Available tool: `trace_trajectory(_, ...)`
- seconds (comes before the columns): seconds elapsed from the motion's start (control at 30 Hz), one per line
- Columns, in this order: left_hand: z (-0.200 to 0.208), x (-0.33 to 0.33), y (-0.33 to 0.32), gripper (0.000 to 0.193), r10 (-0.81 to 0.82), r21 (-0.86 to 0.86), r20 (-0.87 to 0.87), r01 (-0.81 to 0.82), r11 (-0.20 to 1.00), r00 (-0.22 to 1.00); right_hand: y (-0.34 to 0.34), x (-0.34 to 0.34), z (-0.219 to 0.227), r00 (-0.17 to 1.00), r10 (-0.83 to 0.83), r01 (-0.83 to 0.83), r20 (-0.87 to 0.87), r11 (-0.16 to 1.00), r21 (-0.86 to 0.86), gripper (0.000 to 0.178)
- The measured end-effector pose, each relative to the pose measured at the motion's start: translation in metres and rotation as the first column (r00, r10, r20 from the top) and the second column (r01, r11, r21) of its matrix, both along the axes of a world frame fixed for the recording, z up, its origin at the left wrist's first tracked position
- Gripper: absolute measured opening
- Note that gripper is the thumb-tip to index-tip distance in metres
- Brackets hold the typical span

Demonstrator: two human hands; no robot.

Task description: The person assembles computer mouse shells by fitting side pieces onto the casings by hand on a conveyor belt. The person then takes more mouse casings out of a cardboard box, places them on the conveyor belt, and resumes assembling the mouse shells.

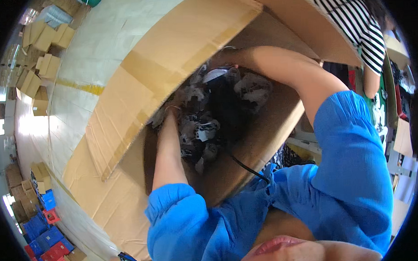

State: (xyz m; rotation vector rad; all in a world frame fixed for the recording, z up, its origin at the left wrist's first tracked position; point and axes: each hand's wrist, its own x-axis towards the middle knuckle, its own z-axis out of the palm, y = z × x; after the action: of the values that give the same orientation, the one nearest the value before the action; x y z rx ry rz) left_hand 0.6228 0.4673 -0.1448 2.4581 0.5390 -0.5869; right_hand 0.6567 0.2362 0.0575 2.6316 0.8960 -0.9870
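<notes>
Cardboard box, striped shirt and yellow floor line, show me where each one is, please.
Cardboard box (158,68): head view, on its broad raised flap.
Striped shirt (347,16): head view, on the middle of its fabric.
Yellow floor line (81,86): head view, midway along its visible stretch.

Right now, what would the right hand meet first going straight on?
Likely the long, taped, brown cardboard flap just left of the right hand, though shadow and unclear depth leave that uncertain.
</notes>
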Motion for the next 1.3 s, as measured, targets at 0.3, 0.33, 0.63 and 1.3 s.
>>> trace_trajectory(0.3,0.005,-0.097,0.026,0.066,0.133,-0.281,0.120,-0.095,0.955,0.984,-0.112,-0.071,-0.064,0.995,-0.048,0.065,-0.091,0.980,0.187,0.034)
trace_trajectory(0.33,0.008,-0.101,0.026,0.066,0.149,-0.313,0.136,-0.100,0.945,0.979,-0.098,-0.079,-0.064,0.994,-0.056,0.075,-0.098,0.976,0.206,0.034)
trace_trajectory(0.63,0.004,-0.051,-0.034,0.066,0.052,-0.652,0.233,0.116,0.749,0.971,0.041,-0.021,-0.052,0.894,-0.423,0.448,-0.148,0.852,0.270,0.040)
trace_trajectory(1.3,0.109,-0.056,-0.048,0.067,0.228,-0.936,-0.326,-0.348,0.061,0.917,-0.053,-0.191,0.206,0.432,-0.575,0.901,-0.695,0.247,0.356,0.047)
